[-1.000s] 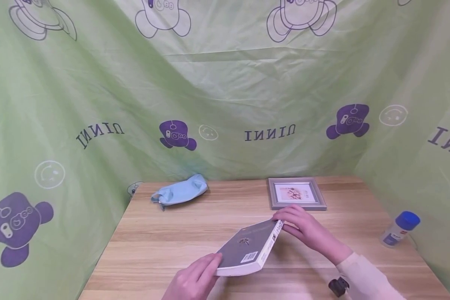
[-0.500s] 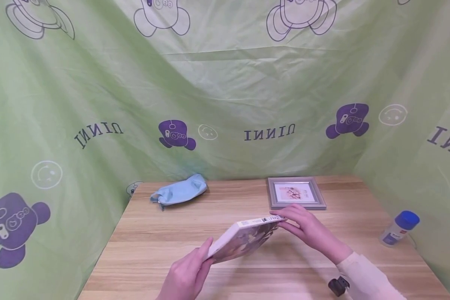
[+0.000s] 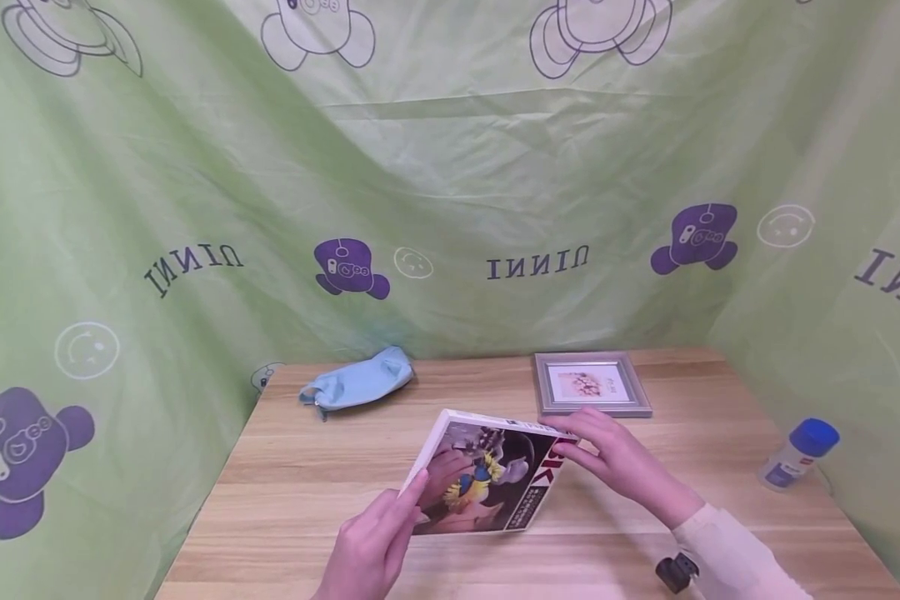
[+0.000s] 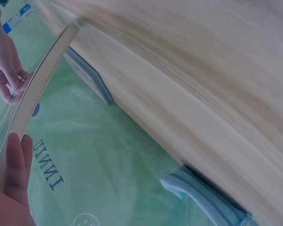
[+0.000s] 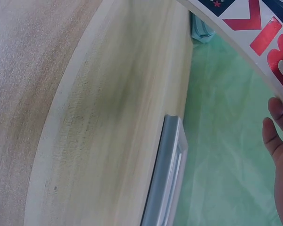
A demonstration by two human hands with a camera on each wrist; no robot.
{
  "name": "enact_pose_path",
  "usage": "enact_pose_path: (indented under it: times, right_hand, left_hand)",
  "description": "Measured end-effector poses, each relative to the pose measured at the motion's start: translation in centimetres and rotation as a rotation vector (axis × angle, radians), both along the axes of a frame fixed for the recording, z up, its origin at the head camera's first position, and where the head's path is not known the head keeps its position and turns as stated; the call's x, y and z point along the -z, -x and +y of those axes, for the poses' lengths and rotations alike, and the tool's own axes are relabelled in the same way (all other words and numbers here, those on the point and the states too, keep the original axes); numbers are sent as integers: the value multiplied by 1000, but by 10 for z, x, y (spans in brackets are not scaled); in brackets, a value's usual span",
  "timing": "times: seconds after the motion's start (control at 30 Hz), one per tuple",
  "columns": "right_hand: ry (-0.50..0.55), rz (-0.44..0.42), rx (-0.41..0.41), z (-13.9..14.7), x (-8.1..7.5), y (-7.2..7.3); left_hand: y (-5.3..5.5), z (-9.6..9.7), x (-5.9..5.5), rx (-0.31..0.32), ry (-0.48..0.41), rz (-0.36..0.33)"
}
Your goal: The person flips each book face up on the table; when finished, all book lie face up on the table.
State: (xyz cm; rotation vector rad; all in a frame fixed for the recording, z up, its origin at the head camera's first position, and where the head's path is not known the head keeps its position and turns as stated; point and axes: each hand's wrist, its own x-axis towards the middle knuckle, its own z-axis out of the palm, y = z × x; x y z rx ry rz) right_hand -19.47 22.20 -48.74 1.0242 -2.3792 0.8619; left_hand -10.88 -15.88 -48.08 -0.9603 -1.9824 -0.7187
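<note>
- Left hand [image 3: 371,537] pinches the left edge, right hand [image 3: 617,457] the far right corner, of a paperback book [image 3: 487,483], tilted above the wooden table [image 3: 300,492].
- The step seems to be turning it over; the next move calls for both grips staying firm.
- A second ago its grey, barcoded back showed; now the picture cover does.

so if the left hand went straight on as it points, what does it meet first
The picture-covered book, which the left hand grips at its edge; beyond that, depth is unclear.
</note>
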Motion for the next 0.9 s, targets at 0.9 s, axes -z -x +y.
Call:
enact_pose_path:
  times: [0.9]
  right_hand:
    - [-73,-70,-44,-4,11,-6]
  left_hand:
    - [0,-2,2,-110,-227,-744]
